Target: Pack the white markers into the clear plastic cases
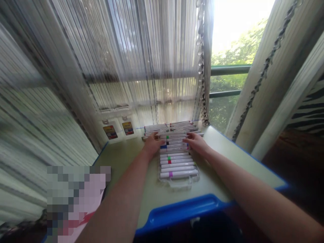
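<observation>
A clear plastic case (177,182) lies on a pale green table, filled with a row of white markers (177,165) that have coloured bands. More markers (172,128) lie in a second row at the far end of the case. My left hand (152,145) rests on the left ends of the markers in the middle of the case, fingers curled over them. On the right ends of the same markers lies my right hand (196,142), its fingers bent onto them. Both forearms reach in from the bottom of the view.
The table (126,162) has a blue rim and a blue handle-like front edge (182,211). Two small labelled packs (118,130) lie at the back left. Sheer striped curtains (126,60) hang close behind, beside a window rail (227,70). A blurred patch sits bottom left.
</observation>
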`<action>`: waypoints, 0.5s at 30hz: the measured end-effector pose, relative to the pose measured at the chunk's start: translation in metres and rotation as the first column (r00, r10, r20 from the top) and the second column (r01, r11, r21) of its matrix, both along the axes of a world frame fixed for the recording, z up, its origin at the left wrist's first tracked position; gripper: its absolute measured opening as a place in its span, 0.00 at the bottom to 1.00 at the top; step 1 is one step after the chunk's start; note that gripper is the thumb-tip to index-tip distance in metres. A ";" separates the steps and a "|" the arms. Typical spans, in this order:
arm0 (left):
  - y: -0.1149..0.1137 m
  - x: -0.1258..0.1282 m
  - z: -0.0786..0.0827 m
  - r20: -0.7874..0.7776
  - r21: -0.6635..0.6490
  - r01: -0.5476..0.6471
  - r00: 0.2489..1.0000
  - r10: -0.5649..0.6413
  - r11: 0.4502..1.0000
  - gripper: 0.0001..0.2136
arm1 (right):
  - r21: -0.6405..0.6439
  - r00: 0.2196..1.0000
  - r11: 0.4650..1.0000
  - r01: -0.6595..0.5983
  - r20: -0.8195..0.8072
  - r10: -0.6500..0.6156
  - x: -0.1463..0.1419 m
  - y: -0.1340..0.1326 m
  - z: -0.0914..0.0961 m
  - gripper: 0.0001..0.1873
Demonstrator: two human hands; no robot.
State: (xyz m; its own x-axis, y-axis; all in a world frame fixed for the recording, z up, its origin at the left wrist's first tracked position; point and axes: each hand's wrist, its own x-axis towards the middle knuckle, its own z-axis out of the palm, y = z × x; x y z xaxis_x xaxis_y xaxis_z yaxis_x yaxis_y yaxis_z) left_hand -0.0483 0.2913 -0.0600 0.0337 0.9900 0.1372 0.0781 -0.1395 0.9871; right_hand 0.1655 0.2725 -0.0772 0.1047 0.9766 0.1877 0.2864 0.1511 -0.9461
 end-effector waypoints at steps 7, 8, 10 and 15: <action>-0.009 -0.005 0.013 0.014 0.074 0.110 0.994 -0.111 0.991 0.25 | -0.024 0.956 0.979 -0.202 -0.222 0.192 0.003 -0.013 0.018 0.16; -0.012 -0.006 0.015 0.007 0.063 0.130 0.991 -0.131 0.990 0.24 | -0.028 0.957 0.979 -0.203 -0.218 0.192 0.004 -0.014 0.019 0.16; -0.018 -0.007 0.021 -0.010 0.039 0.158 0.987 -0.158 0.987 0.23 | -0.025 0.959 0.977 -0.211 -0.198 0.202 0.006 -0.016 0.021 0.15; -0.029 -0.005 0.032 -0.153 0.092 0.146 0.980 -0.130 0.985 0.22 | 0.016 0.965 0.973 -0.229 -0.130 0.229 0.011 -0.021 0.025 0.15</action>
